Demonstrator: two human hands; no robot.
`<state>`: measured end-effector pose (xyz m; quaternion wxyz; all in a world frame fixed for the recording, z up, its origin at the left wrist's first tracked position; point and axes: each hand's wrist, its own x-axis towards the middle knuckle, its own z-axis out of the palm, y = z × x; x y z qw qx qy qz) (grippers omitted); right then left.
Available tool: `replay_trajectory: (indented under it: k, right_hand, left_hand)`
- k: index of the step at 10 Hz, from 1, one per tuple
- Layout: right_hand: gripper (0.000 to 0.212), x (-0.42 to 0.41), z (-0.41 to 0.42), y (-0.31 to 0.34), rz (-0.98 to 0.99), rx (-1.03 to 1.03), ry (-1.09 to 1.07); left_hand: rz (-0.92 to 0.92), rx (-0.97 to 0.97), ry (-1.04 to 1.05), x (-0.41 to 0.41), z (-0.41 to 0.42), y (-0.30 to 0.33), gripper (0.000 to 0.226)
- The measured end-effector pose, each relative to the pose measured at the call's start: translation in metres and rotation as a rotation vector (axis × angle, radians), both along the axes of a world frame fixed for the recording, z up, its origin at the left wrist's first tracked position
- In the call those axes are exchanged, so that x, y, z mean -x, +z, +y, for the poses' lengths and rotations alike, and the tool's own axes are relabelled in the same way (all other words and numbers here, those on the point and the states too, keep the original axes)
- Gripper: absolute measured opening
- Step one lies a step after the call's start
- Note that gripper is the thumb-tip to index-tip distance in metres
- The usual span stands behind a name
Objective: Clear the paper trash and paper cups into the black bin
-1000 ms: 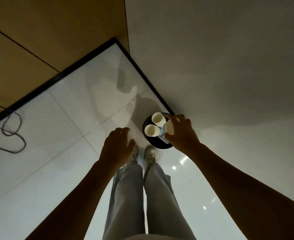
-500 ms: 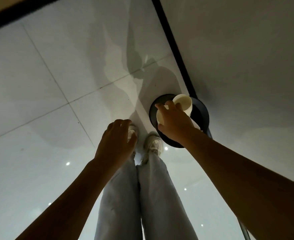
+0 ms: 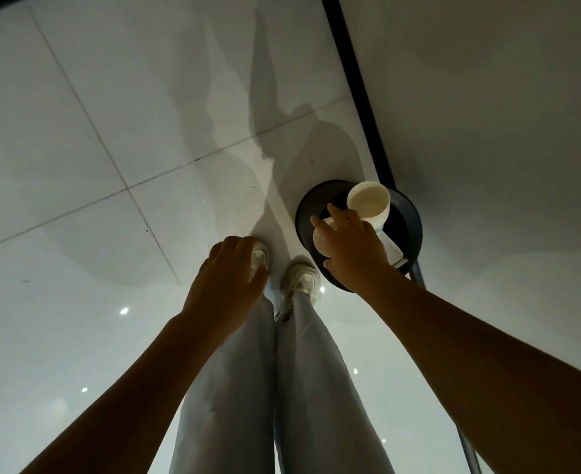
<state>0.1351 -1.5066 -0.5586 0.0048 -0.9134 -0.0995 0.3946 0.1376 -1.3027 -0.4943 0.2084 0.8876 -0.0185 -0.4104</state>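
Paper cups point(image 3: 369, 204) hang over the round mouth of the black bin point(image 3: 408, 230) as a person, standing on a glossy tiled floor point(image 3: 77, 148), carries out the drop that the clearing job calls for. The right hand point(image 3: 350, 254) is held directly above the bin opening, its fingers point(image 3: 337, 213) curled around a bunch of cups: one pale cup tips its open mouth toward the camera at the far side of the hand, a second cup point(image 3: 321, 239) shows its rim beneath the knuckles, and a strip of what looks like white paper point(image 3: 390, 246) pokes out below the palm. How many items are in the bundle cannot be told.

The left hand point(image 3: 229, 278) hovers apart over the person's own shoes point(image 3: 299, 278), fingers loosely curled and holding nothing.

By appearance the step in hand is the release itself. The load is already centred over the bin, so the next move likely needs only the fingers to let go together, low enough that the light cups fall inside rather than glance off the rim.

The cups are thin, smooth-walled and cream-white, tapered cylinders with rolled lips, light enough to bounce or tip. The bin is a matt black cylinder with a plain round rim, set on the floor just beside a dark baseboard strip point(image 3: 361, 97) and a pale wall point(image 3: 487, 97). The tiles are large, white and polished, mirroring ceiling lights.
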Motion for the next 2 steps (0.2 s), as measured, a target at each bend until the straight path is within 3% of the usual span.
replay_trajectory:
  k: [2]
  right_hand:
    - [0.069, 0.002, -0.012, 0.062, -0.048, -0.139, -0.184]
  left_hand:
    - [-0.079, 0.035, -0.066, -0.015, -0.007, 0.047, 0.045]
